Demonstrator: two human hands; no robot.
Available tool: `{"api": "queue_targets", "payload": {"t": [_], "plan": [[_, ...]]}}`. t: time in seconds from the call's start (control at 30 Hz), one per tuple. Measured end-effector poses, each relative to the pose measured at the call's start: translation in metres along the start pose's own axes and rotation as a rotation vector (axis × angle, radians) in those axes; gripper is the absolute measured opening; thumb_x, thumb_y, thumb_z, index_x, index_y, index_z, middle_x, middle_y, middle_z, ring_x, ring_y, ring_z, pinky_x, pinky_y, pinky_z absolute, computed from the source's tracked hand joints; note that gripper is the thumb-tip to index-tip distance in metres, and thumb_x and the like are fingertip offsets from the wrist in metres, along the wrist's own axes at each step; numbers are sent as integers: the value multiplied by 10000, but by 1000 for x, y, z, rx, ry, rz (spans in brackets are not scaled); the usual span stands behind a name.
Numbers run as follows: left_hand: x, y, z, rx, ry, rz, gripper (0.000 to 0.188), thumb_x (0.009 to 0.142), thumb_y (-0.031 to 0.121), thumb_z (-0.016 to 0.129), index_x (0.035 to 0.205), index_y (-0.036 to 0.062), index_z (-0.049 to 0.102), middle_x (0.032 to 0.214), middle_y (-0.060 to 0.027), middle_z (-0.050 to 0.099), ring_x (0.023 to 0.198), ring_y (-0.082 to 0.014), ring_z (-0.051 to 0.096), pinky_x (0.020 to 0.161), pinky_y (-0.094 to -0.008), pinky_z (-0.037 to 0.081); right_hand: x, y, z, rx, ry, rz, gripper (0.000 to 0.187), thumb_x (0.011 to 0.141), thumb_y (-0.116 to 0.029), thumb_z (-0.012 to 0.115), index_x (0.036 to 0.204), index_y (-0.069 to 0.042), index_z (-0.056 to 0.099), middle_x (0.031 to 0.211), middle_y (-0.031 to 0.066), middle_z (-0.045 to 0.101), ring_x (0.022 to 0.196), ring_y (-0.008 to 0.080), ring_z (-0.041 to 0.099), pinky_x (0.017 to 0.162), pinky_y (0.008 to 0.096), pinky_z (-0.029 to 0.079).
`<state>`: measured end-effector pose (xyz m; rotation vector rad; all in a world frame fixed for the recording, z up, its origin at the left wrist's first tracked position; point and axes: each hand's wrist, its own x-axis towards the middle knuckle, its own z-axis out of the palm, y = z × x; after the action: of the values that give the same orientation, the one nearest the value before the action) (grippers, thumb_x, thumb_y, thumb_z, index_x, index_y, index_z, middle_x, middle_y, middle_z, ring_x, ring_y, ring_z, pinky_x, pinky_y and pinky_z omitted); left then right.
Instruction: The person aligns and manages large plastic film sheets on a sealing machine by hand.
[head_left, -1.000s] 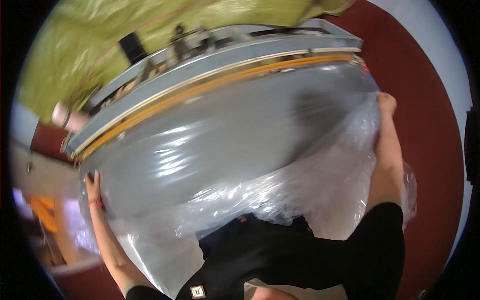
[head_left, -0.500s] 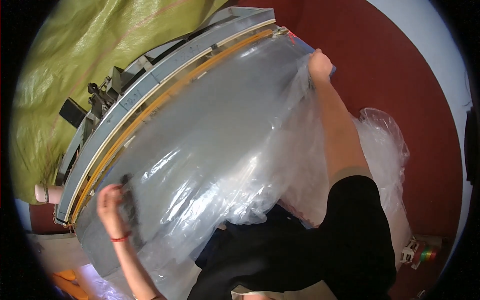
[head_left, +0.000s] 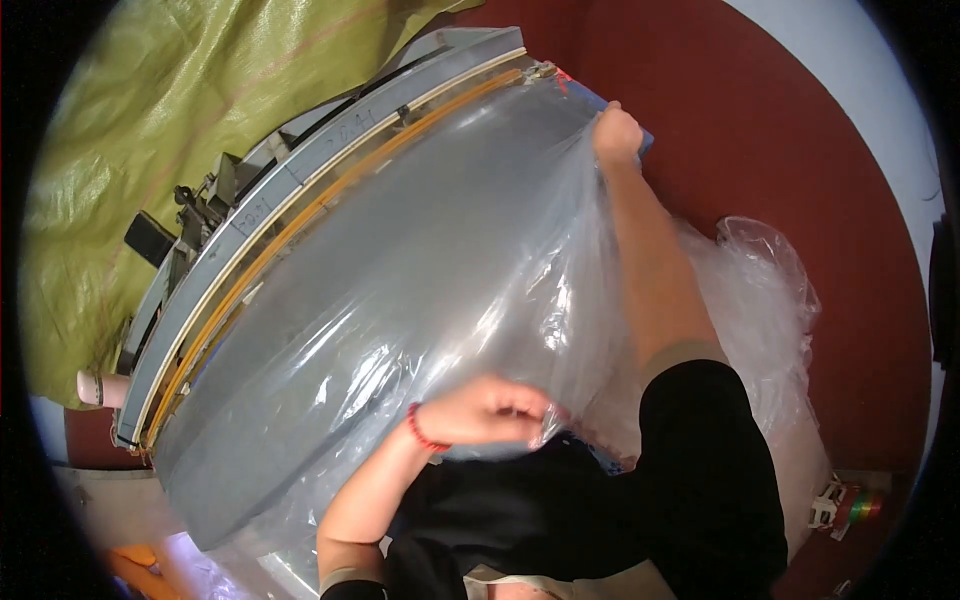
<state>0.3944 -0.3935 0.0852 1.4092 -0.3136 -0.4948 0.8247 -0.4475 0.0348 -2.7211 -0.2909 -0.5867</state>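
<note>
A large sheet of clear plastic film (head_left: 450, 330) lies over a grey table surface (head_left: 360, 230), shiny and creased at its near side. At the table's far right corner my right hand (head_left: 617, 136) is closed in a fist on the film, and folds run from it toward me. My left hand (head_left: 495, 412), with a red bracelet at the wrist, is in front of my body. Its fingers are pinched on the film's near edge.
A grey metal rail (head_left: 300, 165) with orange strips (head_left: 330, 190) borders the table's far left side. Behind it are dark clamp-like fittings (head_left: 200, 205) and a yellow-green tarp (head_left: 130, 130). More bunched film (head_left: 760, 300) hangs at right, above a multicoloured roll-like object (head_left: 860, 507).
My left hand has moved right, from the table's left end to the near edge of the film, and pinched it. My right hand stays at the far corner, holding the film.
</note>
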Motion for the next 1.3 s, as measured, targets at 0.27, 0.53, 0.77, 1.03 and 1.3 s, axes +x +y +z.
{"api": "queue_targets", "payload": {"t": [0.27,0.53,0.77,1.03,1.3], "plan": [[-84,14,37,-195,374,392,312,767,185,625,1008,16,523,1009,-118,530,956,-250,520,912,-404,334,-1,-1,-5,-63,-27,-6,273,818,-286,489,928,-39,526,855,171,612,827,324,592,709,427,467],[-207,6,74,-189,643,952,180,791,162,566,800,-16,596,750,-118,608,662,-220,587,667,-325,464,-17,-14,-26,-126,-56,-35,315,834,-326,446,999,-75,542,950,165,599,904,324,576,744,430,464],[-250,-13,131,-36,865,902,207,822,192,492,800,8,586,759,-105,598,692,-203,580,670,-314,463,-10,-5,-14,-34,-55,-115,304,827,-312,435,998,-77,526,924,182,590,860,368,561,699,464,440],[-313,-80,135,-43,1955,-32,205,847,203,439,812,48,570,756,-53,548,744,-170,548,682,-287,453,-5,-2,-6,-105,-67,-87,298,845,-331,416,992,-93,519,936,162,591,870,364,559,699,461,444],[-461,1,206,-2,1835,1260,205,914,209,398,756,81,416,679,33,416,527,-29,343,489,-172,324,0,1,-3,-132,-80,-87,316,854,-353,404,1020,-106,512,972,150,585,900,362,550,705,464,441]]}}
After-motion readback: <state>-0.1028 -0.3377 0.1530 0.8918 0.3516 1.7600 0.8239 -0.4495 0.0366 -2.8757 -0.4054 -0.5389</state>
